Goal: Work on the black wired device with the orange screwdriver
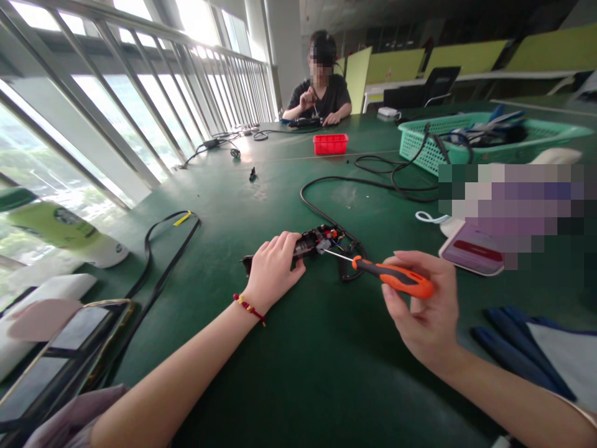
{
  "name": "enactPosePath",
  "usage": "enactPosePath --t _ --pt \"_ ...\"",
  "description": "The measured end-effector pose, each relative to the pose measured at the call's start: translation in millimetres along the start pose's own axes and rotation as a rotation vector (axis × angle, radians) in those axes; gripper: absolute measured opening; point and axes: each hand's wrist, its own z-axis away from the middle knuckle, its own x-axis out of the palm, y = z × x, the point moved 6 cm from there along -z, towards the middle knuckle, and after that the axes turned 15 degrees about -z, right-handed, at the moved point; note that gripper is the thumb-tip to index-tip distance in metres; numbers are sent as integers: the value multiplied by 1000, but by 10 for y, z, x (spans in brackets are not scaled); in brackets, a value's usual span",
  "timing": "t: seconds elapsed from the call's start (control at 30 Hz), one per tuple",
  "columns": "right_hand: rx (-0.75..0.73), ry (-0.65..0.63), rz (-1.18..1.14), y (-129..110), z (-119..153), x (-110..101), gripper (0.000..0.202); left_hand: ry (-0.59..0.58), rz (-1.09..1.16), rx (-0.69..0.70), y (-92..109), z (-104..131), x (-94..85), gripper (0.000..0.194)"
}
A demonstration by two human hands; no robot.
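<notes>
My left hand is wrapped over a black corded device lying on the green table. The device's casing is opened at the right end, where small coloured wires and a grey part show; my palm covers much of its left side. Between the fingers and thumb of my right hand is an orange and black screwdriver. Its thin metal shaft points left, and the tip is at the grey part among the wires. Whether the tip touches a screw is too small to make out. A black cord runs from the device's right end.
A red bin and a green basket of tools stand farther back. At right lie a phone and blue-grey gloves; at left, a bottle, a black strap and a bag. A person works across the table.
</notes>
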Motion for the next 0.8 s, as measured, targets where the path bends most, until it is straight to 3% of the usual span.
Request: enactPosePath --t 0.13,0.27,0.43,0.6,0.73,0.8 --pt "95 -79 -27 55 5 44 38 11 -5 1 4 10 -11 30" --pt "-34 15 -28 -17 -6 -12 47 22 -7 -4 9 19 -22 30" --pt "24 -120 14 -8 -2 70 39 27 2 7 23 18 -24 31" --pt "-54 12 -25 -44 -7 4 48 43 -6 23 27 22 -30 44" --pt "40 -65 -58 5 -10 65 46 48 -23 52 45 26 -39 48" --pt "37 -27 -48 1 -9 40 46 52 -23 49 46 25 -44 47"
